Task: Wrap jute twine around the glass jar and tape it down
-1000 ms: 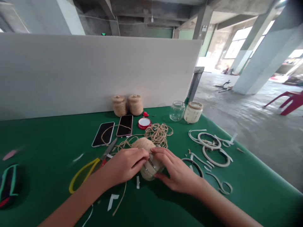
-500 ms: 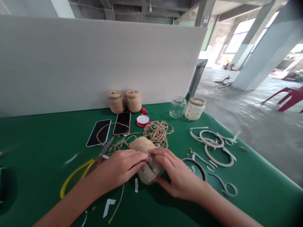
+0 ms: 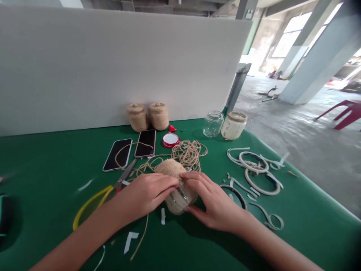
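A glass jar [image 3: 180, 199], partly wrapped in twine, lies tilted between my hands. The twine wrapping [image 3: 170, 168] covers its far part, while bare glass shows toward me. My left hand [image 3: 155, 192] grips it from the left, fingertips pressed where twine meets glass. From the right, my right hand [image 3: 207, 197] holds the same jar, its thumb low against the glass. Behind the jar sits a loose heap of twine [image 3: 189, 155], with strands running left. A twine end [image 3: 141, 241] trails over the table below my left wrist. Yellow-handled scissors [image 3: 124, 176] lie partly under my left forearm.
Two phones [image 3: 145, 143] and a red-rimmed lid [image 3: 170, 140] lie beyond my hands. Two twine-wrapped jars [image 3: 158, 116] stand by the white board [image 3: 118, 64]. A clear jar [image 3: 213, 124] and a tape-covered jar [image 3: 234, 126] stand back right. Tape rolls [image 3: 254, 162] lie right.
The view has tilted down slightly, so the background sits higher. Both hands keep their hold on the jar, with hardly any shift in the fingers.
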A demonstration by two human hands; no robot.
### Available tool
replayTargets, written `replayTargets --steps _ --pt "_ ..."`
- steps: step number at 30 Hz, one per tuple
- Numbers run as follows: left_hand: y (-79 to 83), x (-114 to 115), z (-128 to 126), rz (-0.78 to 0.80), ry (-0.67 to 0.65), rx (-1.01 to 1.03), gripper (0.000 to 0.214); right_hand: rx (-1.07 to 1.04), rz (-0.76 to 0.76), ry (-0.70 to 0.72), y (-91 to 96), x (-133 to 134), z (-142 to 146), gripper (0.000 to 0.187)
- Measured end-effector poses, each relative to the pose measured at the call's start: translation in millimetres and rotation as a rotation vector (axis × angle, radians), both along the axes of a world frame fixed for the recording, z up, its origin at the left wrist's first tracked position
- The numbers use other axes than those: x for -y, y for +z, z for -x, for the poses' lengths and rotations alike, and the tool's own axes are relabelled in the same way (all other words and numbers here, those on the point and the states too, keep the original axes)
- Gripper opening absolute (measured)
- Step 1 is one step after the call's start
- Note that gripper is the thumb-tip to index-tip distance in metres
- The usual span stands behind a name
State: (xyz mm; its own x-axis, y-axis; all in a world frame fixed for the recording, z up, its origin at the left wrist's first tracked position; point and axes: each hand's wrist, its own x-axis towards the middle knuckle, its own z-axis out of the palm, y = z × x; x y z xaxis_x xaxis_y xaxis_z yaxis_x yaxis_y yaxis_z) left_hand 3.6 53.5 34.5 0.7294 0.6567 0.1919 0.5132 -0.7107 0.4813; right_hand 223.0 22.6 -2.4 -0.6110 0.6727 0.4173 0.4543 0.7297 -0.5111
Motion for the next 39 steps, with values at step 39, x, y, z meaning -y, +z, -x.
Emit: replayTargets --steps 39 --pt "25.6 4 0 0.196 0.058 -0.232 0.013 0.008 0.010 0.005 -0.2 0 0 0.045"
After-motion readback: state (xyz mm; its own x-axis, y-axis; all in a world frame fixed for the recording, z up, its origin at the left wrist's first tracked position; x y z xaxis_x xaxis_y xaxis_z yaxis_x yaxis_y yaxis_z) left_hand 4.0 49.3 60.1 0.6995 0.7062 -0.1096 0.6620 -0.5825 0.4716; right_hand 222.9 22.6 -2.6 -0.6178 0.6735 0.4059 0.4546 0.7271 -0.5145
